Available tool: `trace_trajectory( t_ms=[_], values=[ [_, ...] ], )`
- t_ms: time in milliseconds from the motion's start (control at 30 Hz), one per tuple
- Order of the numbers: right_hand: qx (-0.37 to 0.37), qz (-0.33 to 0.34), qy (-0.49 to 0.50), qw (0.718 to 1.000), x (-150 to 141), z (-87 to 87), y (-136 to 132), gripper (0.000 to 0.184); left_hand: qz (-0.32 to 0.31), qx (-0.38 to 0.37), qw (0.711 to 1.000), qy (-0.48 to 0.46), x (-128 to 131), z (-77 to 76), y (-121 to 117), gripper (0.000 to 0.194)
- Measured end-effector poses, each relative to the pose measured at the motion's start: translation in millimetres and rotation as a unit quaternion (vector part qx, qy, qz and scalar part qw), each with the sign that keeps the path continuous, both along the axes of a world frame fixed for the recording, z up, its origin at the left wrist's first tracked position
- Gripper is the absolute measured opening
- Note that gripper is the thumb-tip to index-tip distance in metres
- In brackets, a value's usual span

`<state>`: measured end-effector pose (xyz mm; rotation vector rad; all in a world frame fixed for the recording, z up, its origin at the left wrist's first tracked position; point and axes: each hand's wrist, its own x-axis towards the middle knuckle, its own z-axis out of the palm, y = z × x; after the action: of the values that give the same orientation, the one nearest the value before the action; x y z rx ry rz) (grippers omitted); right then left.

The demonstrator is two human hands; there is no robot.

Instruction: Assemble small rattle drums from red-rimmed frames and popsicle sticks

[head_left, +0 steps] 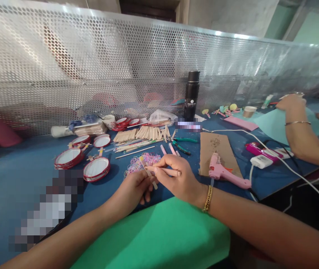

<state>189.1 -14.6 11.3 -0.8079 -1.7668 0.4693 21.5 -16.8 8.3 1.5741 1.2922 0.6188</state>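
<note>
My left hand [137,186] is closed on a flat wooden craft stick [154,184] with a yellow patch near its upper end. My right hand [177,179] pinches a slim pinkish pen-like stick [173,172], its tip against or just over the craft stick; whether they touch I cannot tell. Right behind the hands lies a pile of small coloured loops [139,161], like rubber bands. A green sheet [159,231] spreads below my forearms. To the right, a pink glue gun [222,172] rests on a brown cardboard piece [205,149].
Red-rimmed round pieces [96,168] stand at left, near a pixelated object [47,213]. Behind are many wooden sticks [150,133], pliers [185,140] and a black bottle [192,97]. A white cable [277,155] crosses the right side, where another person's arm [299,130] works over blue paper.
</note>
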Motion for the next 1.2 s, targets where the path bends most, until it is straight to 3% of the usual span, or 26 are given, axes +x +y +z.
trace_trajectory(
  t_ms=[1200],
  values=[
    [-0.005, -0.01, 0.001, 1.0, 1.9, -0.2, 1.9, 0.016, 0.003, 0.006, 1.0, 0.001, 1.6, 5.7, -4.9, 0.028]
  ],
)
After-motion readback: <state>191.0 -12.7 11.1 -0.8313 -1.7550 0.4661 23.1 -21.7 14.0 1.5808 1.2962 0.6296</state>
